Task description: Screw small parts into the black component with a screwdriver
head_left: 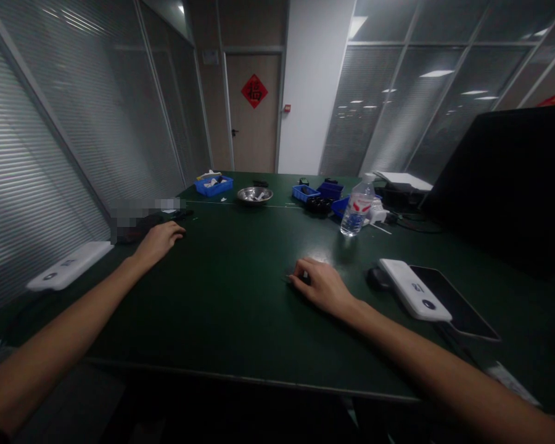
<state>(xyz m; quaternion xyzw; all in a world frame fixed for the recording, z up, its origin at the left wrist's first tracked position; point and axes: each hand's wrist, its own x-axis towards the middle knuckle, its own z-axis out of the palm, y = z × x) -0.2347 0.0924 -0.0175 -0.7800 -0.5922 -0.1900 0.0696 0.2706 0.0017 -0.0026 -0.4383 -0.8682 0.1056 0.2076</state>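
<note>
My left hand (160, 242) rests low over the left side of the green table (222, 296). Its fingers reach forward and bend slightly, and nothing shows in them. Just beyond its wrist lies a dark object (141, 229), partly blurred out. Over the middle of the table, my right hand (322, 285) is curled, with thumb and forefinger drawn together. A tiny tip seems to stick out by the thumb, but its kind is too small to tell. To the right of this hand lie a white power bank (414, 288) and a dark phone-like slab (457, 302).
A clear water bottle (357, 206) stands upright at right, before blue trays (330, 190). Farther back are a metal bowl (254, 196) and a filled blue basket (214, 186). A large black screen (509, 191) rises at right. Another white power bank (71, 265) lies at left.
</note>
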